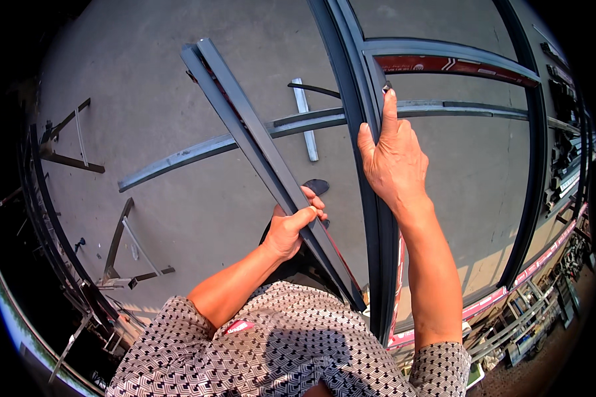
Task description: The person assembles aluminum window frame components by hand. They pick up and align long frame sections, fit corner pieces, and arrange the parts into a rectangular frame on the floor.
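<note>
A long dark grey metal profile [258, 135] slants across the middle, with a groove along it. My left hand [290, 228] is wrapped round its lower part, thumb on top. On the right is a large dark grey window frame [361, 178]. My right hand [396, 162] rests against the frame's near upright, thumb and index finger stretched out and spread. The index fingertip touches a small dark piece [387, 87] in the corner below a crossbar. The other fingers of this hand are curled and partly hidden.
Grey support rails [185, 162] run under the frame, and a light metal strip [304, 119] lies beneath. Angled metal stands [119, 238] are on the left. Metal scraps and profiles [526, 317] lie along the right. A dark shoe [318, 186] shows beside the profile.
</note>
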`<state>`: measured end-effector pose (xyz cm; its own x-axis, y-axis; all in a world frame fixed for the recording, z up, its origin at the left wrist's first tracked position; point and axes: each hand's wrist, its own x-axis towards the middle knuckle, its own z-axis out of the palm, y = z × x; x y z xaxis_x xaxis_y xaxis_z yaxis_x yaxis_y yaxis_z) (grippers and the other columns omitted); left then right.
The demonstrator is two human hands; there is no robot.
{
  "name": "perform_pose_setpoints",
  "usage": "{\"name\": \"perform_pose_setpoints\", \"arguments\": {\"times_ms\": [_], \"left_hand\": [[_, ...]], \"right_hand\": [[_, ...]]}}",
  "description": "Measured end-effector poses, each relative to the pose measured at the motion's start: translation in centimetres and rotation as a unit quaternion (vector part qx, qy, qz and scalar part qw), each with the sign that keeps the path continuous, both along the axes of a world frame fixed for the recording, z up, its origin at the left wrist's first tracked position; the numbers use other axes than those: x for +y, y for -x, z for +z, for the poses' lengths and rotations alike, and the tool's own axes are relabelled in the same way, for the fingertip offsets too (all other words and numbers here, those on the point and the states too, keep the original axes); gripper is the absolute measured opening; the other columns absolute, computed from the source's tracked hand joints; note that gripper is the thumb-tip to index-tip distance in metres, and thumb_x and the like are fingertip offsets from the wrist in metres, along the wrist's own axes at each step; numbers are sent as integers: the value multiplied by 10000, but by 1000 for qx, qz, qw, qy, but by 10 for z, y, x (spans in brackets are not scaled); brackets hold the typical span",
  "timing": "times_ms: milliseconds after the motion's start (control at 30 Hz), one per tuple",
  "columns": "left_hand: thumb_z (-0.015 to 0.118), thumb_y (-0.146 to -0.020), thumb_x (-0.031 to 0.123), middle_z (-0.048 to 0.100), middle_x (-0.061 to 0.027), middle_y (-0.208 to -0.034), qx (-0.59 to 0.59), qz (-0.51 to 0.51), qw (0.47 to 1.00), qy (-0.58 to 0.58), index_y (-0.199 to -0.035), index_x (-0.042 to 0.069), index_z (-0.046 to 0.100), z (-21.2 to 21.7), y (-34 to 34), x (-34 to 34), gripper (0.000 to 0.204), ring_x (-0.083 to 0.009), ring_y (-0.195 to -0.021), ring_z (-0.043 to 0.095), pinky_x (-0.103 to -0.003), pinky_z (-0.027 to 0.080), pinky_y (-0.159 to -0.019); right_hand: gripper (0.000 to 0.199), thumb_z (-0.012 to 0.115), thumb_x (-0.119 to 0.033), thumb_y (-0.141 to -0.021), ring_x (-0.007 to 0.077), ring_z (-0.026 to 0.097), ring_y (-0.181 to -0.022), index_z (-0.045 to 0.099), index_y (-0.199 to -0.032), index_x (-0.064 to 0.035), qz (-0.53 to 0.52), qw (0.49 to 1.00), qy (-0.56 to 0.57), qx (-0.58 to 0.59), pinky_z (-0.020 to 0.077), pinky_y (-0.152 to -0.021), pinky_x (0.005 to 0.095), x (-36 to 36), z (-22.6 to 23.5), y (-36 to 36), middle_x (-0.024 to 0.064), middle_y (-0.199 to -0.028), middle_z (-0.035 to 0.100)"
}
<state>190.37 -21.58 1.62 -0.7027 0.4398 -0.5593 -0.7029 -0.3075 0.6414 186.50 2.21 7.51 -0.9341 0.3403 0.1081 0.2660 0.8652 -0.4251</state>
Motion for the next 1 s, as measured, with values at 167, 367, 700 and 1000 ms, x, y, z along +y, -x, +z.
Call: {"name": "perform_pose_setpoints", "arguments": {"times_ms": [167, 367, 700, 1000], "left_hand": [[681, -906, 63, 664, -99, -1099, 11, -10, 1000, 6, -1246, 63, 564, 1, 1, 0, 360, -205, -1005, 659, -455, 573, -990], [692, -904, 74, 662, -97, -1107, 16, -24, 1000, 4, -1253, 66, 565, 6, 3, 5, 372, -203, -1016, 656, -451, 563, -999], [677, -916, 59, 660, -93, -1107, 22, -27, 999, 3, -1252, 69, 566, 6, -1, 8, 354, -202, -1019, 652, -442, 566, -998], [671, -923, 70, 653, -88, -1092, 40, -45, 998, 7, -1232, 91, 573, 11, 10, 10, 325, -206, -996, 646, -457, 570, -996]], "right_hand": [[862, 673, -359, -1039, 371, 671, -892, 170, -1707, -148, 9, 999, -8, -39, 549, -676, 547, -4, 7, 2, 186, -1002, 617], [874, 673, -355, -1037, 370, 675, -878, 162, -1692, -87, 33, 998, -21, -41, 563, -657, 540, -2, 12, 0, 188, -1003, 624], [831, 663, -364, -1042, 359, 685, -864, 218, -1658, -30, 34, 997, -45, -47, 591, -658, 515, -4, 13, -1, 191, -1018, 645], [860, 673, -336, -1035, 371, 677, -909, 187, -1690, -64, 7, 999, -40, 3, 582, -708, 527, -14, -14, -6, 205, -1177, 620]]}}
